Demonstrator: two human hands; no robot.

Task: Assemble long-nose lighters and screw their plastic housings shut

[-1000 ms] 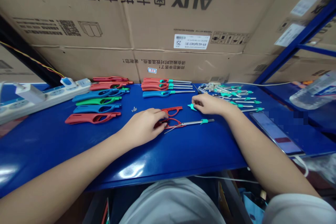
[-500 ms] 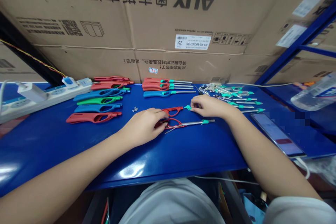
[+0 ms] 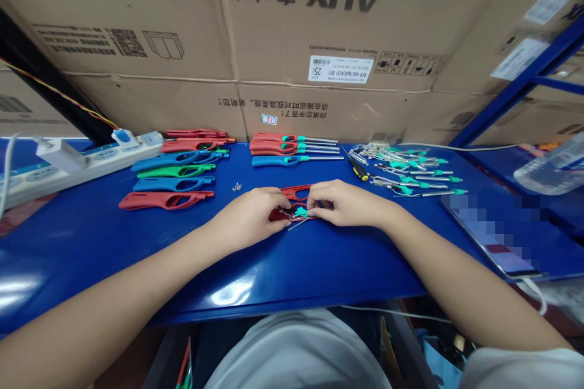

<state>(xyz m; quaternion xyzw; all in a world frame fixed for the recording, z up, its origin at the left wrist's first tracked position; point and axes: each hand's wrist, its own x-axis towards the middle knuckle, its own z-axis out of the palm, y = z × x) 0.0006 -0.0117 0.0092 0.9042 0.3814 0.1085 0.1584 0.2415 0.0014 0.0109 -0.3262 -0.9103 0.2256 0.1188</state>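
Observation:
Near the middle of the blue table, my left hand (image 3: 256, 217) has its fingers closed on the left part of an opened red lighter handle half (image 3: 278, 215). Inside this shell, dark parts and a thin wire partly show. My right hand (image 3: 343, 203) pinches at a small teal plastic piece (image 3: 300, 212) over the same shell. A second red handle half (image 3: 298, 193) lies just behind, partly covered by my right fingers. A thin straight rod (image 3: 297, 226) rests along the shell's front edge. The metal tube is hidden by my right hand.
Red, blue and green handle shells (image 3: 176, 184) lie at left beside a white power strip (image 3: 107, 158). Lighters with tubes (image 3: 296, 161) lie behind my hands. Small screws (image 3: 237, 186), a screwdriver (image 3: 359, 170), tube assemblies (image 3: 410, 164) and a phone (image 3: 495, 240) surround the work. A cardboard box (image 3: 274, 42) stands behind.
My right hand has moved left with the teal piece, from beside the rear handle half to over the front red shell. My left hand stays on the shell.

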